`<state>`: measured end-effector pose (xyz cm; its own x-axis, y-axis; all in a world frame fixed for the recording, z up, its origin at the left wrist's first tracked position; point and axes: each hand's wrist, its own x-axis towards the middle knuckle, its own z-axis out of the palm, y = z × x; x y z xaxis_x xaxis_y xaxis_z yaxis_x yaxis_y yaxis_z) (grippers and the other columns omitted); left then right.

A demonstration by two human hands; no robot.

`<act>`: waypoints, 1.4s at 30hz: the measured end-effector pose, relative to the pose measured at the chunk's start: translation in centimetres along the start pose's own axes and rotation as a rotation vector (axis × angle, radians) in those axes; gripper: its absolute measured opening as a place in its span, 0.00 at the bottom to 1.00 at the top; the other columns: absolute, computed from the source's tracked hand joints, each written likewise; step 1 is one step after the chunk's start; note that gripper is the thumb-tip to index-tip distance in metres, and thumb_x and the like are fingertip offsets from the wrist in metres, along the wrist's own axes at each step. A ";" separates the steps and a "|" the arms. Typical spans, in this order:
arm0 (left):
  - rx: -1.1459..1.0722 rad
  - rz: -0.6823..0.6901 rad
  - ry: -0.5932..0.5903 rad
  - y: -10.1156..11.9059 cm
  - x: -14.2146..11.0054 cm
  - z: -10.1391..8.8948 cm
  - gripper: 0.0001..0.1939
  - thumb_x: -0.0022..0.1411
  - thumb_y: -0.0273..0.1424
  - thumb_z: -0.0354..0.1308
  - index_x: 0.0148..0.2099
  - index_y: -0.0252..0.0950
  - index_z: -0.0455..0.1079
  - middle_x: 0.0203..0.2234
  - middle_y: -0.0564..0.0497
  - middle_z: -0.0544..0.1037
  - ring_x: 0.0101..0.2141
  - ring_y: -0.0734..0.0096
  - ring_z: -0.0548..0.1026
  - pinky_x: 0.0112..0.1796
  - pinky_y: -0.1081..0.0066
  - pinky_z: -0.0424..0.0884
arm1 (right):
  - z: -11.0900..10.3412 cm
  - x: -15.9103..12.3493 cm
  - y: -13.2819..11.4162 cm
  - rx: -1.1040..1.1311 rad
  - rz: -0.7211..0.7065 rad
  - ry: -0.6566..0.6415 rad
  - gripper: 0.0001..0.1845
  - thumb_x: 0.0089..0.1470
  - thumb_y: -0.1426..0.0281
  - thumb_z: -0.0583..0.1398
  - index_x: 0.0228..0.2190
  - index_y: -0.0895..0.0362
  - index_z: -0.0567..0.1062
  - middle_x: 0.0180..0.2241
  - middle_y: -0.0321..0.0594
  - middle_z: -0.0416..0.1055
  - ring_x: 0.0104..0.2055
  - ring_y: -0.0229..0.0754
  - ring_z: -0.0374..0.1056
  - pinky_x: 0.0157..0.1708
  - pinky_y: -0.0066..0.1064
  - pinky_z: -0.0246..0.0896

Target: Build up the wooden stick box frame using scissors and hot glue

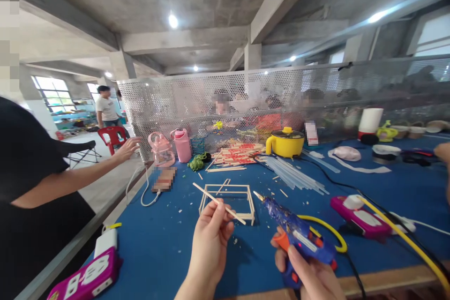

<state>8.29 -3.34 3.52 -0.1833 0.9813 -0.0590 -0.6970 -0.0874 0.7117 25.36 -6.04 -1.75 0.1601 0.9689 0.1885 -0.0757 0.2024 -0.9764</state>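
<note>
Blue table (158, 239) holds lidded pot (288, 146) beyond stick frame (251, 200).

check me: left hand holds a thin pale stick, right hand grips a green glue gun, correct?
No, the glue gun in the right hand is mainly blue, not green, as the head view shows. The left hand does hold a thin pale stick.

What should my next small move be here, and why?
Probably bring the glue gun's tip to the near end of the wooden stick for a dab of glue. Your right hand grips the gun, its tip apart from the stick, while your left hand pinches the stick beside a small stick frame.
</note>
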 end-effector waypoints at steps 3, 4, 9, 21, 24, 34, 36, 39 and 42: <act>-0.028 -0.039 0.000 0.0 -0.1 0.3 0.13 0.49 0.30 0.68 0.35 0.33 0.68 0.26 0.53 0.74 0.23 0.84 0.72 0.23 0.86 0.72 | 0.4 0.0 -0.5 0.040 -0.009 -0.022 0.20 0.51 0.52 0.59 0.28 0.57 0.76 0.23 0.41 0.72 0.29 0.43 0.67 0.31 0.30 0.61; -0.033 -0.053 -0.012 -0.1 -0.2 0.4 0.13 0.49 0.30 0.68 0.35 0.33 0.68 0.26 0.53 0.74 0.23 0.84 0.72 0.23 0.86 0.72 | 0.7 0.0 -0.7 0.061 -0.019 -0.040 0.20 0.52 0.52 0.58 0.29 0.57 0.76 0.23 0.40 0.72 0.27 0.41 0.66 0.31 0.30 0.61; -0.013 -0.088 -0.131 -0.9 -1.2 1.1 0.13 0.49 0.30 0.68 0.36 0.33 0.70 0.27 0.53 0.75 0.25 0.82 0.74 0.24 0.85 0.73 | 2.6 0.6 -1.6 0.139 0.000 -0.060 0.19 0.53 0.54 0.59 0.26 0.58 0.74 0.21 0.38 0.69 0.25 0.39 0.64 0.29 0.30 0.59; -0.161 -0.106 0.128 0.8 0.6 0.6 0.05 0.62 0.20 0.52 0.37 0.31 0.69 0.29 0.50 0.77 0.22 0.84 0.75 0.20 0.88 0.71 | -0.8 -1.3 -1.2 0.051 -0.021 -0.043 0.17 0.50 0.54 0.61 0.27 0.57 0.76 0.25 0.43 0.72 0.29 0.45 0.66 0.30 0.34 0.62; -0.191 -0.101 0.132 1.4 0.8 0.8 0.05 0.62 0.20 0.52 0.36 0.31 0.69 0.25 0.53 0.75 0.21 0.83 0.75 0.19 0.88 0.71 | -1.8 -1.9 -0.8 0.007 -0.041 -0.098 0.15 0.50 0.57 0.62 0.29 0.56 0.78 0.27 0.44 0.74 0.28 0.44 0.66 0.31 0.35 0.63; -0.171 -0.125 0.098 1.2 0.3 1.3 0.06 0.63 0.21 0.52 0.34 0.30 0.69 0.23 0.52 0.74 0.21 0.83 0.75 0.19 0.89 0.70 | -1.4 -2.1 -0.7 -0.005 -0.077 -0.163 0.17 0.55 0.58 0.57 0.31 0.58 0.78 0.28 0.43 0.71 0.27 0.41 0.62 0.32 0.36 0.59; -0.165 -0.126 0.086 1.2 0.2 1.3 0.07 0.63 0.21 0.52 0.33 0.29 0.69 0.23 0.52 0.75 0.21 0.84 0.75 0.19 0.89 0.70 | -1.6 -2.0 -0.4 -0.005 -0.077 -0.180 0.16 0.57 0.59 0.56 0.35 0.57 0.77 0.26 0.41 0.70 0.27 0.40 0.61 0.32 0.35 0.58; -0.171 -0.136 0.087 1.2 0.2 1.4 0.07 0.63 0.20 0.52 0.33 0.30 0.69 0.23 0.53 0.75 0.21 0.83 0.75 0.18 0.89 0.70 | -1.7 -1.8 -0.2 -0.018 -0.096 -0.215 0.16 0.58 0.59 0.55 0.36 0.57 0.76 0.22 0.38 0.66 0.26 0.39 0.59 0.30 0.35 0.58; -0.172 -0.138 0.094 1.2 0.1 1.4 0.07 0.63 0.20 0.52 0.33 0.30 0.69 0.23 0.53 0.75 0.21 0.83 0.76 0.17 0.88 0.70 | -1.7 -1.8 -0.3 -0.031 -0.116 -0.227 0.15 0.58 0.60 0.54 0.35 0.56 0.76 0.22 0.38 0.66 0.25 0.39 0.59 0.29 0.34 0.58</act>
<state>8.36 -3.07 5.32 -0.1361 0.9664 -0.2181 -0.8263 0.0107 0.5631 26.72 -8.07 -1.97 -0.0599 0.9473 0.3147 -0.0387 0.3129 -0.9490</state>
